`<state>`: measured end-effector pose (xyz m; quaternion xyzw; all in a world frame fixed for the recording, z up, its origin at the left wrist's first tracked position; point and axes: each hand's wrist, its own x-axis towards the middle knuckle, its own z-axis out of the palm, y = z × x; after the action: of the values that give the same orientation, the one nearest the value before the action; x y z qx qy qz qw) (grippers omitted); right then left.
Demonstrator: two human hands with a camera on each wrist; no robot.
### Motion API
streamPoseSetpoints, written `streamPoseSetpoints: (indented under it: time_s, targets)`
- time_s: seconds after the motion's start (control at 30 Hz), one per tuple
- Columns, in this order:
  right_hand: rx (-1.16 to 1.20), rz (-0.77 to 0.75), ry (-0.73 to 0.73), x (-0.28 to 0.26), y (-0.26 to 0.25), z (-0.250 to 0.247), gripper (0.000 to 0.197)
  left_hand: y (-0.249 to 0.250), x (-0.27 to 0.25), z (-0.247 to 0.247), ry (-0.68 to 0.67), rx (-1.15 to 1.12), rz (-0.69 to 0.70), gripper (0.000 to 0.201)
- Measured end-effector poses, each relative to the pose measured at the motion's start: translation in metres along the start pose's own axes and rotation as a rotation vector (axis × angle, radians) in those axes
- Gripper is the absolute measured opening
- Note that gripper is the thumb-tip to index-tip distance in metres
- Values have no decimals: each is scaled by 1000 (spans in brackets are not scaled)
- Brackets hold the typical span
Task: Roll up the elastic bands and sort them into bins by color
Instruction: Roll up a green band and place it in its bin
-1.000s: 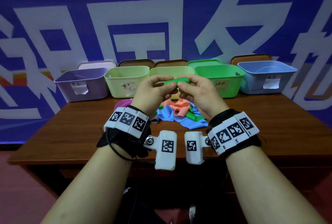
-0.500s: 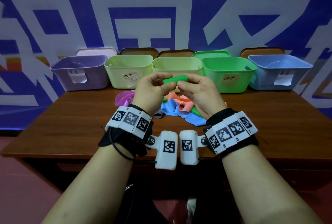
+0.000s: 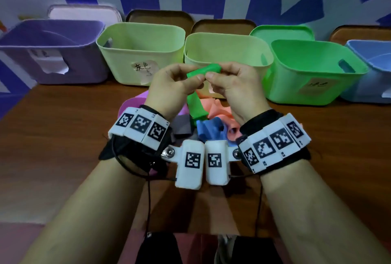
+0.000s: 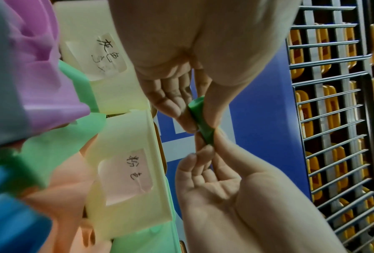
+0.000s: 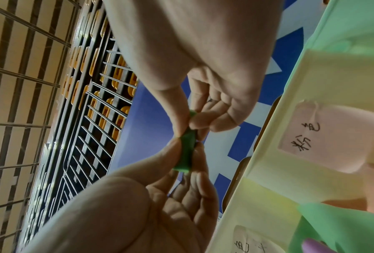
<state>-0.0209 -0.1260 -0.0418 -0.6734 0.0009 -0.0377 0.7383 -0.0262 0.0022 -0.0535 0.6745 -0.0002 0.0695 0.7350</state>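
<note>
Both hands hold a green elastic band, partly rolled into a short tube, above the table in front of the bins. My left hand pinches the roll's left end and my right hand pinches its right end, thumbs nearly touching. The unrolled green tail hangs down to the pile of bands between my wrists. The left wrist view shows the green roll between thumb and fingertips. In the right wrist view the green roll is pinched the same way.
Along the table's back stand a purple bin, two pale yellow-green bins, a green bin and a blue bin. Lids lean behind them. Loose orange, blue, grey and purple bands lie in the pile.
The head view has tilted down and moved closer to the bins. Both hands still pinch the green roll, and its hanging tail now shows between the hands.
</note>
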Motion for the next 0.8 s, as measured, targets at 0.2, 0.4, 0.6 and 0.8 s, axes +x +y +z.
streamPoseSetpoints:
  time_s: [0.2, 0.4, 0.6, 0.8]
  targets:
    - [-39, 48, 40, 73, 4, 2, 16, 3, 70, 8, -52, -8, -145, 14]
    - [-137, 131, 44, 118, -40, -21, 17, 44, 122, 36, -146, 84, -297, 16]
    - [-20, 261, 145, 150, -92, -62, 46, 86, 159, 96, -249, 225, -343, 12]
    - [-120, 302, 283, 174, -114, -121, 22, 93, 185, 162, -352, 268, -419, 15]
